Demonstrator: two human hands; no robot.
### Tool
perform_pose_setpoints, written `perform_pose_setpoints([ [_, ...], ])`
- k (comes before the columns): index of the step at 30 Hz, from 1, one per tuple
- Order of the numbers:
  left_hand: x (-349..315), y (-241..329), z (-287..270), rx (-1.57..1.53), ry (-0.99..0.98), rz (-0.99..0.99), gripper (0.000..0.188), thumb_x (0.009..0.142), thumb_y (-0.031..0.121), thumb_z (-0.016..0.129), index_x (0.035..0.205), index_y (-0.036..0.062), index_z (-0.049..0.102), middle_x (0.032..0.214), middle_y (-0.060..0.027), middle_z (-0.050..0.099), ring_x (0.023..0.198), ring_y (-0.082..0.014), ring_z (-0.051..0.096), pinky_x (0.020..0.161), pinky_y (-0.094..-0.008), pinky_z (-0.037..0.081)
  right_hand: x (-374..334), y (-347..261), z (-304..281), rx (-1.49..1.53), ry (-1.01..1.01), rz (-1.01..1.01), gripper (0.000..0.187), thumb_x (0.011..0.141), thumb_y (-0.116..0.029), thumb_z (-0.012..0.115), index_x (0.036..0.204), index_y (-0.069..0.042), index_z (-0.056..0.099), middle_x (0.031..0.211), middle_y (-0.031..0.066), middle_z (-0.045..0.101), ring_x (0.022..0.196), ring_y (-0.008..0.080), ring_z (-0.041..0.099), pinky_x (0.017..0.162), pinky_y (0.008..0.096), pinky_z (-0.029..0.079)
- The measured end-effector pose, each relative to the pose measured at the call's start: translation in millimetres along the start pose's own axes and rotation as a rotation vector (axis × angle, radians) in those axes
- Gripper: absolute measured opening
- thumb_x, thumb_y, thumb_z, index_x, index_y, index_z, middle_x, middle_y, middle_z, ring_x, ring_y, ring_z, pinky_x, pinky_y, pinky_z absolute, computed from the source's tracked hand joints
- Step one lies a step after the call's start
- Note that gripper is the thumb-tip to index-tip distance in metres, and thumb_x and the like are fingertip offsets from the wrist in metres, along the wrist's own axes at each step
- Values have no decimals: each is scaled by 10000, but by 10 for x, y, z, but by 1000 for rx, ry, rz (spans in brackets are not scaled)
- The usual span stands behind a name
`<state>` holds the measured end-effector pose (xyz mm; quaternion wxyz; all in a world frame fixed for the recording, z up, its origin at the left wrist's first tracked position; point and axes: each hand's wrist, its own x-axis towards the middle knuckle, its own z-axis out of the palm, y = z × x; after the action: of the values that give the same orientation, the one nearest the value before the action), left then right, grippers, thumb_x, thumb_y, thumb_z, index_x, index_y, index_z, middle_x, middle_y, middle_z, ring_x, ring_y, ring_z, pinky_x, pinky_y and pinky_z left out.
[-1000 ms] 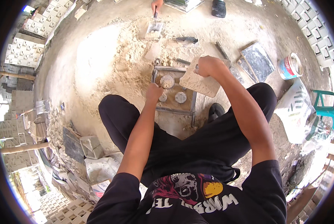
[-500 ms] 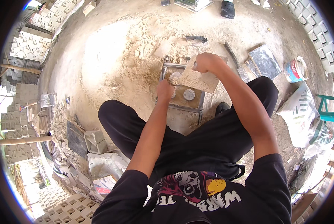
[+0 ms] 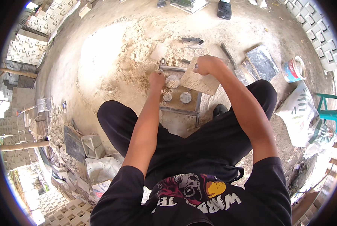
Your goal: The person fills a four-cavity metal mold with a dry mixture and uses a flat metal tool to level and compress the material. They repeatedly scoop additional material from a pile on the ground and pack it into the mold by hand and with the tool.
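On the ground between my knees lies a rectangular metal mould frame (image 3: pixel 178 110). It holds sandy mix, with round pale discs (image 3: pixel 185 97) set in it; a larger round piece (image 3: pixel 172 81) is heaped with crumbly mix. My right hand (image 3: pixel 209 64) is closed on a flat, rounded-corner plastering float (image 3: pixel 203 83), its plate coated with mix. The float is tilted over the frame's right part and hides some of it. My left hand (image 3: pixel 157 80) is closed at the frame's far left side; its fingertips are hidden, so what they pinch cannot be made out.
Loose sandy mix (image 3: pixel 132 49) is spread beyond the frame and to its left. A dark tool (image 3: pixel 191 40), a bar (image 3: pixel 228 54), a dark board (image 3: pixel 262 62) and a bucket (image 3: pixel 293 70) lie far and right. A white sack (image 3: pixel 298 113) and green stool (image 3: pixel 328 107) are at right.
My left hand has moved farther away along the frame's left side, uncovering the small disc there. The right hand with the float stays nearly in place. The whole view has shifted slightly.
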<state>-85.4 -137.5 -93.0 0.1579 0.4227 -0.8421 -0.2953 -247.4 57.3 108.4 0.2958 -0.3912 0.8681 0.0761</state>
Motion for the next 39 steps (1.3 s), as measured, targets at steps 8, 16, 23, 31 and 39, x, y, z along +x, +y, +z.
perform_pose_setpoints([
  [8,68,198,-2,-38,-33,-12,182,794,175,623,862,65,751,774,-207,684,768,-368,682,728,-425,536,-49,33,-35,10,-10,10,350,861,-348,641,1084,-89,714,1107,118,700,1021,299,673,867,441,542],
  [16,144,251,59,124,-98,21,188,758,204,706,896,95,772,777,-140,715,736,-292,693,699,-376,528,-10,13,-27,9,2,0,372,860,-342,631,1100,-67,703,1114,131,697,1026,307,671,874,445,537],
  [23,170,197,-3,-41,-172,61,186,766,235,748,872,84,769,723,-126,707,658,-235,678,634,-352,515,74,-11,-38,13,-20,5,395,874,-359,611,1119,-60,694,1130,147,690,1038,320,664,885,450,528],
  [31,119,178,-128,-119,-54,16,227,833,266,703,866,45,740,718,-156,683,668,-303,672,635,-383,516,391,-115,-50,70,88,24,514,887,-464,603,1114,-9,680,1146,196,672,1067,354,646,909,466,516],
  [39,190,-192,287,-142,175,-42,383,973,324,485,1187,23,584,1165,-216,590,1129,-384,545,942,-511,421,1191,-336,-363,54,222,-23,587,839,-513,597,1086,13,681,1098,229,680,1042,378,651,910,463,509],
])
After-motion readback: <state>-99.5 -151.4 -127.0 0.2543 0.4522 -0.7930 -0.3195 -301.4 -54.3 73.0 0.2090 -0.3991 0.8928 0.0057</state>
